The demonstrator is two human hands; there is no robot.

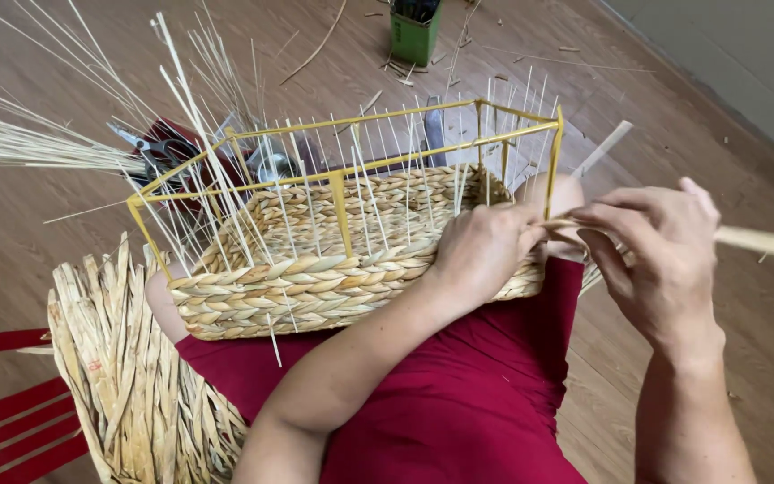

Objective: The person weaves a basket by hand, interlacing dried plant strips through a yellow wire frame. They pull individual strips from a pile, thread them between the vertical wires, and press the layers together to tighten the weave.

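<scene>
A half-woven basket [297,287] rests on my lap, which is covered in red cloth. Its yellow metal frame [342,202] stands above the braided straw wall, and several thin pale upright stakes rise between the frame bars. My left hand [481,246] presses against the basket's right front corner, fingers closed on the weaving there. My right hand [660,251] is just to the right of that corner and pinches a flat straw strand [763,240] that runs off to the right edge.
A bundle of dried straw [127,376] lies at my lower left beside red slats [11,430]. Scissors [159,148] and loose stalks lie beyond the basket. A green container [414,31] stands on the wooden floor at the top.
</scene>
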